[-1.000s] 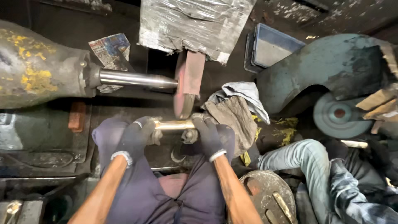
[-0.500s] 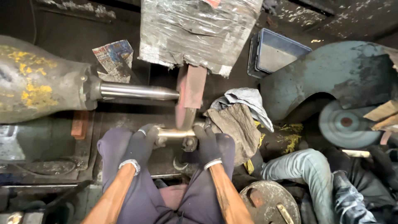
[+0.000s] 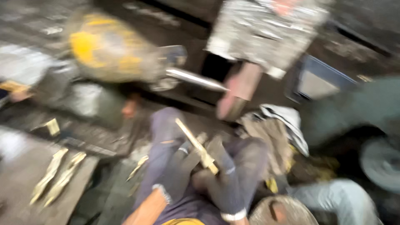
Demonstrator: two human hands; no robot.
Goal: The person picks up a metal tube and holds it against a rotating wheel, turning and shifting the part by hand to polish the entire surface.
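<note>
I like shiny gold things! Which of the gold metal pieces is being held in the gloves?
The slanted brass bar, gripped by both gloved hands: left hand, right hand. The other brass pieces lie untouched at left.

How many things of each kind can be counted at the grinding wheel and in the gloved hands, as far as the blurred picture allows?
Gloved hands: 2, left hand, right hand
Brass-coloured rod held between them: 1
Grinding wheel: 1
Steel shaft: 1
Brass-coloured pieces lying at left: about 4, blurred
Total: about 9

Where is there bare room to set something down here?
Blur limits this. The grey surface lower left, beside the brass pieces, looks partly free. It is crowded around both gloved hands, the rod, the rags.
</note>
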